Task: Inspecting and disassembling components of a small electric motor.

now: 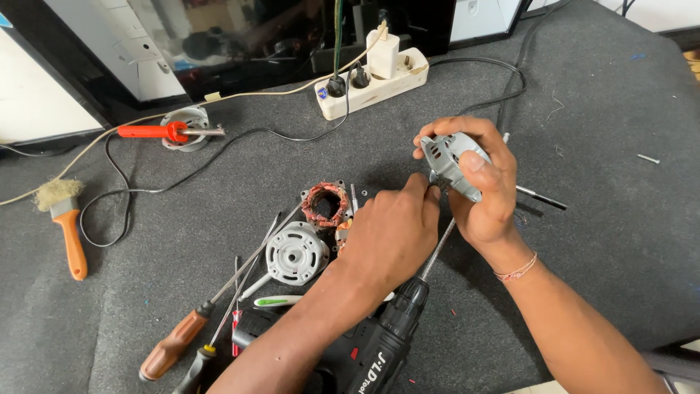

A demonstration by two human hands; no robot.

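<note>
Dark grey felt covers the workbench [598, 241], with black and white panels standing along its far edge. One grey metal motor cover [453, 165] is held up above the felt in the right hand [485, 191], fingers wrapped over its top and thumb pressed on its face. The left hand [394, 233] is pinched narrow, its fingertips meeting at the lower left edge of that cover; whatever small part they grip is hidden. One cordless drill [372, 350] lies under the left forearm, its long bit [437, 249] pointing up toward the hands and partly covered by them.

On the felt to the left lie one copper-wound coil [325, 203] and one second round cover [295, 252], close together. Two screwdrivers show, one with a brown handle [175, 343] and one with a black handle [195, 371], lying side by side. One brush [64, 219] with an orange handle sits far left. One red-handled soldering iron [157, 131] rests on a round metal part [186, 124]. One white power strip [372, 84] holds two black plugs and a white adapter, and cables trail from it across the felt. A single loose screw [647, 158] lies far right, well apart from the hands.
</note>
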